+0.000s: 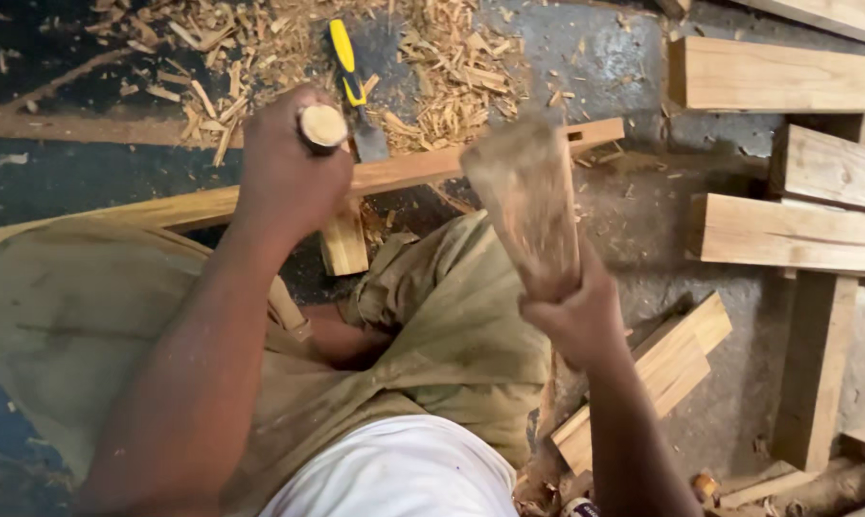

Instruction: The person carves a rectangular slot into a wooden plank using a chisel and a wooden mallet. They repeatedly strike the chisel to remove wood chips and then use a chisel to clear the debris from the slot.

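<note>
My left hand (pixel 284 177) gripped a chisel (pixel 323 127) upright on the plank (pixel 404 170); my right hand (pixel 576 321) clenched a mallet (pixel 526 206), raised just right of the chisel's butt.

Single view only, worn on head, aimed steeply down over own chest and lap toward floor. Close range: left hand (pixel 289 177) and right hand (pixel 574 316) fill centre, forearms running in from bottom edge. Top of frame reaches wood shavings (pixel 432 67) on floor ahead; right side takes in stacked wooden planks (pixel 796 230). Slight tilt, long wooden strip (pixel 404 174) crossing frame on diagonal. No second view to share scene with.
</note>
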